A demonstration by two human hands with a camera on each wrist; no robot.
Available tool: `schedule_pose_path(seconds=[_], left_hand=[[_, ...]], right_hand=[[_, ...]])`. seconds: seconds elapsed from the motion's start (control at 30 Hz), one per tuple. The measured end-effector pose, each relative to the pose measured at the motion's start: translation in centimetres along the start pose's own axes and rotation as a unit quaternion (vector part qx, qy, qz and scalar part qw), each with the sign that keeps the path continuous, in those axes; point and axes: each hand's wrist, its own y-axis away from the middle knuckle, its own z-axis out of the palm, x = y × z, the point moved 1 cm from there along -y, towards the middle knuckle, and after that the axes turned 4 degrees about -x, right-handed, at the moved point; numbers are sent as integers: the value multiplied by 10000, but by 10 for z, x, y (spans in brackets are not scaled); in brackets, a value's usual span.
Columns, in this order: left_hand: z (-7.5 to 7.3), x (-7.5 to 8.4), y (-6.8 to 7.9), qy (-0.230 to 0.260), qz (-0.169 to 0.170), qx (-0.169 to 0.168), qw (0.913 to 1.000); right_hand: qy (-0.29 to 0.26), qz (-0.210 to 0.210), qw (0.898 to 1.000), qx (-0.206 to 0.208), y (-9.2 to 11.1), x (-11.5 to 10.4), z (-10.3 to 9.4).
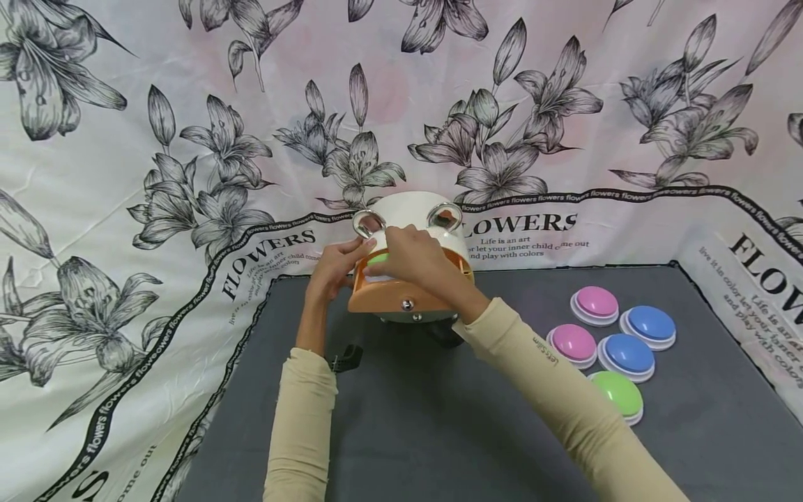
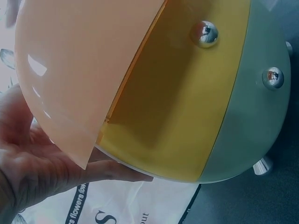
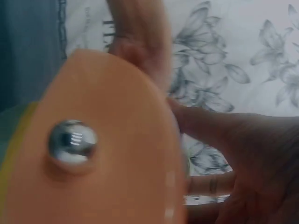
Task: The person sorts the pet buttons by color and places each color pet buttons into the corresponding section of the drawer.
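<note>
A rounded white box (image 1: 414, 205) with silver ring handles (image 1: 445, 217) stands at the back of the table. Its orange drawer (image 1: 383, 301), with a silver knob (image 1: 408, 305), is pulled out above a yellow drawer (image 2: 173, 93) and a green one (image 2: 254, 107). My right hand (image 1: 417, 261) reaches over the orange drawer's front, holding a green-topped push button (image 1: 378, 259) inside it. The palm and fingers hide most of this button. Against the box's left side rests my left hand (image 1: 335, 268), a straight finger lying along the side.
On the right of the dark grey table (image 1: 408, 418) lie several white-based push buttons: pink (image 1: 597, 302), pink (image 1: 572, 343), blue (image 1: 652, 324), blue (image 1: 629, 354) and green (image 1: 617, 394). Behind the box hangs a flower-printed cloth (image 1: 389, 104).
</note>
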Motion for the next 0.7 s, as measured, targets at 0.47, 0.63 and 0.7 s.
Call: schedule_pose_path(seconds=[0.47,0.63,0.7], left_hand=[[1,-1,-1,-11,34,-22,10000],[2,-3,0,-39,42,9,10000],[2,-3,1,4,66,12,10000]], right_hand=[[-465,-505,9976,-102,-10,6,14],[-661,-450,9961,-366,-10,8,15],[-766,-428,9954,-387,-8,8,14]])
